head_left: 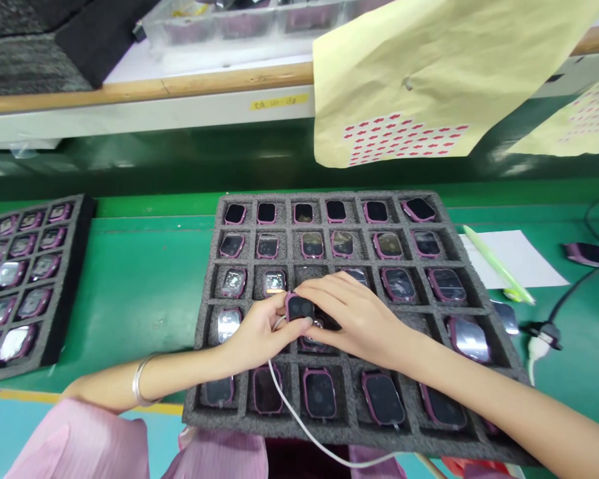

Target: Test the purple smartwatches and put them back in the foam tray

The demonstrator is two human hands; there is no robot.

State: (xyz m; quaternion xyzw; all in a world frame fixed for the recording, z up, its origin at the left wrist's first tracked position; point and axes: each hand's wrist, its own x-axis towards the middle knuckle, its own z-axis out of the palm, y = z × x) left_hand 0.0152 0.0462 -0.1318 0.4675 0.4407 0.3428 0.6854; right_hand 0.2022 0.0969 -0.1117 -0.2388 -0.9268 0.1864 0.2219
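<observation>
Both hands over middle of grey foam tray [484, 303], above fourth row. Left hand [259, 332] and right hand [359, 316] share one pink-rimmed watch body [300, 308], fingers clamped on its edges, lifted just above cells. White cable [299, 416] runs from watch toward body, so two-handed hold likely steadies plug end. Other watches sit one per cell. Second tray [67, 279] at left on green surface [144, 279].

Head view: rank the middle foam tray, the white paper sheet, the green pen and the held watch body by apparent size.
1. Middle foam tray
2. White paper sheet
3. Green pen
4. Watch body, held by left hand and right hand
</observation>
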